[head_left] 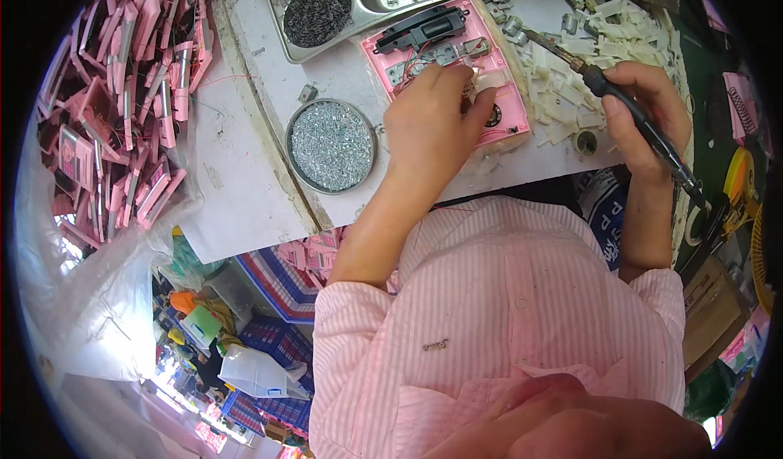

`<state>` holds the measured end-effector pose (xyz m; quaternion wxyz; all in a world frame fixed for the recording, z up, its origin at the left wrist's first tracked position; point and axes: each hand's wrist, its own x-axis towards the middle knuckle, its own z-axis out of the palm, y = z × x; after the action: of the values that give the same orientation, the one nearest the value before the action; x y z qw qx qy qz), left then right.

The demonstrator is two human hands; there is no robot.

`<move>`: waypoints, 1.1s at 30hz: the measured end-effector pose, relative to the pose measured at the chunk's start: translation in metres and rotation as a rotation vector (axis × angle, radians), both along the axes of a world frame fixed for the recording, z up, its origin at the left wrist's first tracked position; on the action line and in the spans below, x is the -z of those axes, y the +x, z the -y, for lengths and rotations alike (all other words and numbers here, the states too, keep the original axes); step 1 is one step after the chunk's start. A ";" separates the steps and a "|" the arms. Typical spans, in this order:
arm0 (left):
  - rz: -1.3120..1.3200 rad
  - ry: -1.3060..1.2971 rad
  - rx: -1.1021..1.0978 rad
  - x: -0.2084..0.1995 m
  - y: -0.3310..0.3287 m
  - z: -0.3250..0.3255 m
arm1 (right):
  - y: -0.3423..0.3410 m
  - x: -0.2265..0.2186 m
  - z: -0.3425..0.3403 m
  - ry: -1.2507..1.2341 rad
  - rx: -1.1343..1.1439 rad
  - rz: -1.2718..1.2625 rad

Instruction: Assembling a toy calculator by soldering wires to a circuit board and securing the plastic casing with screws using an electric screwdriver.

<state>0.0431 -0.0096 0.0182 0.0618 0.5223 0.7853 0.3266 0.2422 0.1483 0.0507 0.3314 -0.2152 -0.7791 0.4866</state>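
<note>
A pink plastic casing (512, 115) lies face up on the worktable, holding a long black part (424, 28), metal pieces and thin red wires. Over its middle, my left hand (428, 120) is closed, thumb and fingers pinched together; whatever they grip is hidden beneath them. A black round part (494, 115) shows beside my left thumb. To the right, my right hand (652, 112) is wrapped around the black handle of a soldering iron (602, 81). Its metal tip points up and left, beyond the casing's right edge, apart from my left hand.
Left of my left hand stands a round dish (330, 192) of small silvery pieces. A metal tray (363, 20) with dark springs sits behind it. Translucent plastic pieces (563, 84) and small motors spread at right. Pink assembled casings (122, 84) pile up at far left.
</note>
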 end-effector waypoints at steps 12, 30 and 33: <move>0.207 -0.001 0.264 0.005 -0.014 -0.009 | 0.011 0.006 -0.004 0.064 -0.005 0.004; 0.612 -0.048 0.105 0.000 -0.009 -0.002 | 0.019 0.002 -0.002 0.072 0.050 0.050; 0.522 -0.026 0.216 0.001 -0.014 -0.005 | 0.018 0.002 0.000 0.079 0.015 0.045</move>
<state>0.0287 -0.0044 0.0174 0.3030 0.5002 0.6868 0.4316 0.2603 0.1483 0.0487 0.3257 -0.2188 -0.8035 0.4478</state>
